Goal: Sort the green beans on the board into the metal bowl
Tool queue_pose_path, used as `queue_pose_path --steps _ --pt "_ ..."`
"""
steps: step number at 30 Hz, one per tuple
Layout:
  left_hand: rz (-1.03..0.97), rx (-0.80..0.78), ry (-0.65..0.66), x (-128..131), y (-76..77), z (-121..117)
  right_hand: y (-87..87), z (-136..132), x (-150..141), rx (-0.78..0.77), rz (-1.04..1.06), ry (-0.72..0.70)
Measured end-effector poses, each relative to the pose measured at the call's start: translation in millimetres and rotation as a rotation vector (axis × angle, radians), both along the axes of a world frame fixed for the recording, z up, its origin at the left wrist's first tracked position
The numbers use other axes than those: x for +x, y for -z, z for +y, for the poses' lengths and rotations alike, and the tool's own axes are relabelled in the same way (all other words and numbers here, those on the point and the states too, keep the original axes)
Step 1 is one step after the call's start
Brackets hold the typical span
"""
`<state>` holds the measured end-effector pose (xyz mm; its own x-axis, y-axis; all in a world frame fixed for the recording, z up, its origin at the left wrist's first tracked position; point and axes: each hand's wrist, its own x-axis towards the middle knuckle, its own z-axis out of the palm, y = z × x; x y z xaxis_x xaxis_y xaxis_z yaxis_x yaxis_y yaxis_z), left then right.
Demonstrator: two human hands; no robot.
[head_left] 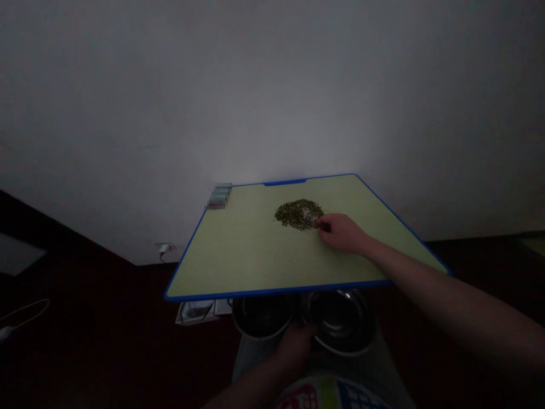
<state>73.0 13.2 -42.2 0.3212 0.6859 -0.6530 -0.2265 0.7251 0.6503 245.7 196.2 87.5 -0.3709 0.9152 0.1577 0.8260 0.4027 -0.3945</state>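
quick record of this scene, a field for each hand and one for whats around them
right hand: at the edge of the pile of small green seeds
left hand: low in dim light, nearest the two steel bowls
seeds rest on: pale green board with a blue rim
bowls: side by side, just below the board's near edge
board's far left corner: blurred item

A heap of small seeds (pixel 298 215) lies on the far half of a flat board (pixel 221 255), with a blurred stack (pixel 219 196) at its far left corner, and near its near edge are a metal bowl (pixel 263 316) and, right beside, another metal bowl (pixel 340 321)
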Motion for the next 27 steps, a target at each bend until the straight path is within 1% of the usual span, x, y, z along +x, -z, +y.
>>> queue_pose_path --steps 3,8,11,16,19,22,25,27 --pt "0.003 0.002 -0.056 1 -13.7 -2 -0.1 -1 2 0.013 -0.011 0.006" --pt "-0.042 -0.031 -0.062 -5 -37.4 -7 -0.9 -3 3 0.02 -0.042 0.018" --pt "-0.031 -0.073 -0.081 -12 -48.0 -10 -2.6 -4 1 0.022 -0.046 0.018" --pt "0.021 -0.097 -0.172 -26 -64.7 -16 -5.2 -7 -3 0.045 -0.064 0.027" --pt "0.065 -0.156 -0.168 -33 -73.9 -18 -4.4 -7 -6 0.055 -0.06 0.014" --pt "0.096 -0.153 -0.19 -37 -74.1 -21 -1.7 -6 -8 0.06 -0.063 0.003" --pt "0.081 -0.068 -0.253 -43 -64.4 -23 1.4 -2 -9 0.057 -0.065 0.011" --pt "0.033 -0.023 -0.256 -47 -57.5 -24 2.9 1 -9 0.057 -0.063 0.008"
